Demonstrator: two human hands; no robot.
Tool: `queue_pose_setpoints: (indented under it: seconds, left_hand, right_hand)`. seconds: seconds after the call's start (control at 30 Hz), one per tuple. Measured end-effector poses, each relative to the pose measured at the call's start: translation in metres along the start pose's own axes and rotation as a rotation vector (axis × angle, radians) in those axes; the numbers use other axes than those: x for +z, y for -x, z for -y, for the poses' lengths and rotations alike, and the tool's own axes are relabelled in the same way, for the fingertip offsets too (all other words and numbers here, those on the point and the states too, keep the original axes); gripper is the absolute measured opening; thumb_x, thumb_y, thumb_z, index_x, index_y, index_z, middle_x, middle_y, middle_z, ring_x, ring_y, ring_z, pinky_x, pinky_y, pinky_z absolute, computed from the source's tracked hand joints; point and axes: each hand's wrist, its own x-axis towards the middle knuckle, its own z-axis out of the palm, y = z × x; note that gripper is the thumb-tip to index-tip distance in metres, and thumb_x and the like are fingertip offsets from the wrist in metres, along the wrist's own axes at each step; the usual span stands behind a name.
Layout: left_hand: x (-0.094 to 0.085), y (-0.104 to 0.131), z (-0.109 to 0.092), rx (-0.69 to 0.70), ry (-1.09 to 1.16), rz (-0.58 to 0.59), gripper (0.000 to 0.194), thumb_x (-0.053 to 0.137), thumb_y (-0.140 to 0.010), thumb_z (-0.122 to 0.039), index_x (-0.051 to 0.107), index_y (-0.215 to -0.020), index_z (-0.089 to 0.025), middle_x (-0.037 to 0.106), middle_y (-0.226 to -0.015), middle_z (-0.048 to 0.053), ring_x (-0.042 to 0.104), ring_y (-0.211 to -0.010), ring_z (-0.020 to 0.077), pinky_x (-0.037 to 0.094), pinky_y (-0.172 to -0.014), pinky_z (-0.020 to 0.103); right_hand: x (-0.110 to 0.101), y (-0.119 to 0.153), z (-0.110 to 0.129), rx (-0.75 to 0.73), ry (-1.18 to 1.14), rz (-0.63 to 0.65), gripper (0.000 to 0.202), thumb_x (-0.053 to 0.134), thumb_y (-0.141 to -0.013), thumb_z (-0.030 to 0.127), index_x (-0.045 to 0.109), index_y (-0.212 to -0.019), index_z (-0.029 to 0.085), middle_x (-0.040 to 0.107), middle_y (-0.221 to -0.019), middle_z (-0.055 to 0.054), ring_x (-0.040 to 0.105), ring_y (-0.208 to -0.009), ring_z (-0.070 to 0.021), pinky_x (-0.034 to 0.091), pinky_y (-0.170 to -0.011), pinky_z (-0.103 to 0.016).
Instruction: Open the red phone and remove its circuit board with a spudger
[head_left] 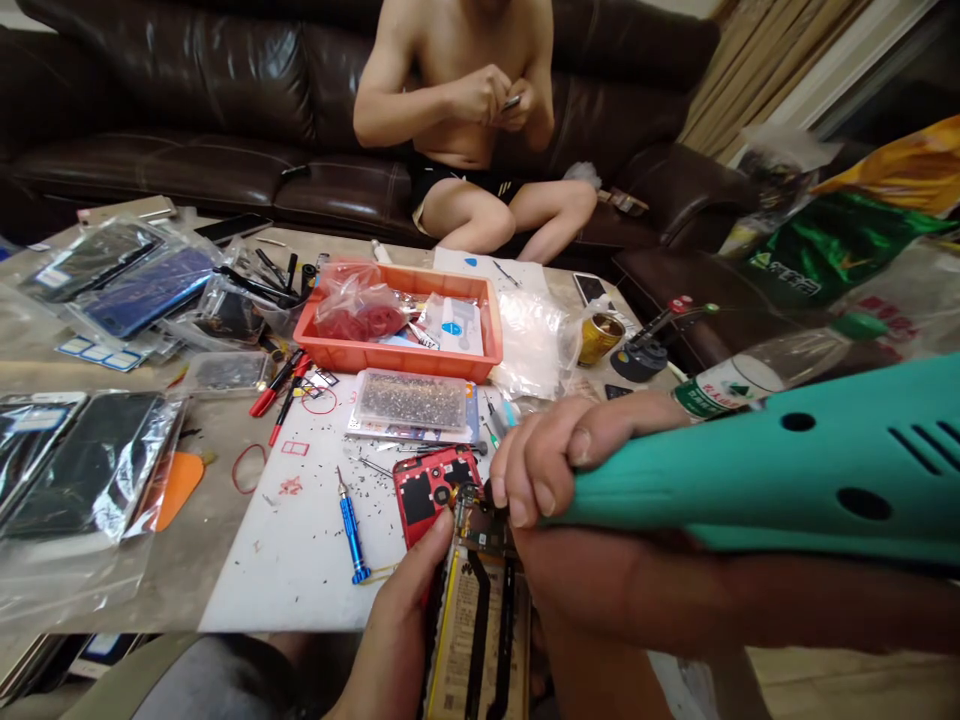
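Observation:
My left hand (405,600) grips an opened phone (472,640) by its left side, thumb near the top edge. The phone's battery, dark flex cables and circuit board are exposed. Closed around the front of a teal handheld power tool (735,460) with vent slots is my right hand (551,460), over the phone's upper end. The fingers hide the tool's tip, and I cannot tell whether it touches the board. Just beyond the phone lies a red phone back cover (412,495). A blue screwdriver (351,530) rests to its left.
Loose screws dot a white mat (262,570). Behind are a clear box of screws (411,402) and an orange tray (390,355). Bagged phones (90,460) lie left; a plastic bottle (731,385) stands right. Another person (469,110) sits on the sofa, handling a small object.

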Motion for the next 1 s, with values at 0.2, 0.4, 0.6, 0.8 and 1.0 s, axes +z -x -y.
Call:
queue_pose_setpoints:
  seconds: [0.2,0.4,0.6,0.8,1.0]
  left_hand:
    - [-0.001,-0.002,0.000,-0.006,-0.006,0.000,0.051,0.079,-0.079,-0.053,0.077,-0.116,-0.018,0.081,-0.089,0.009,0.077,-0.084,0.0326,0.061,-0.076,0.040]
    - [-0.001,-0.004,-0.004,-0.011,-0.037,0.008,0.050,0.076,-0.080,-0.056,0.077,-0.112,-0.017,0.080,-0.085,0.008,0.076,-0.080,0.0312,0.060,-0.075,0.039]
    - [0.000,0.002,-0.008,-0.108,-0.074,0.070,0.061,0.051,-0.094,-0.063,0.078,-0.102,-0.008,0.078,-0.078,0.016,0.073,-0.064,0.0262,0.057,-0.061,0.033]
    - [0.007,0.005,-0.017,-0.049,-0.079,0.007,0.065,0.044,-0.097,-0.063,0.076,-0.104,-0.007,0.078,-0.082,0.015,0.073,-0.068,0.0223,0.058,-0.064,0.030]
    - [0.001,0.000,-0.057,0.391,-0.822,-0.254,0.077,0.023,-0.097,-0.070,0.070,-0.109,-0.010,0.076,-0.079,0.014,0.071,-0.064,0.0229,0.055,-0.059,0.032]
  right_hand:
    - [-0.011,-0.007,0.008,-0.022,0.015,0.121,0.037,0.094,-0.065,0.048,0.066,-0.065,0.025,0.062,-0.049,0.003,0.057,-0.034,-0.0198,0.055,-0.039,-0.038]
    - [0.015,-0.002,0.000,-0.234,-0.109,-0.231,0.055,0.069,-0.079,0.077,0.065,-0.068,0.024,0.050,-0.047,0.003,0.046,-0.035,-0.0138,0.040,-0.034,-0.027]
    - [0.010,-0.005,-0.001,-0.189,-0.109,-0.371,0.057,0.060,-0.085,0.077,0.064,-0.071,0.023,0.047,-0.051,0.004,0.044,-0.041,-0.0122,0.037,-0.039,-0.024]
    - [-0.039,-0.019,0.007,-0.068,0.233,-0.561,0.064,0.051,-0.078,0.086,0.059,-0.080,0.023,0.049,-0.051,0.005,0.044,-0.040,-0.0119,0.037,-0.036,-0.022]
    - [-0.117,-0.010,0.005,0.349,1.034,-0.498,0.035,0.064,-0.080,0.055,0.054,-0.088,0.023,0.059,-0.062,0.001,0.061,-0.049,-0.0207,0.053,-0.044,-0.033]
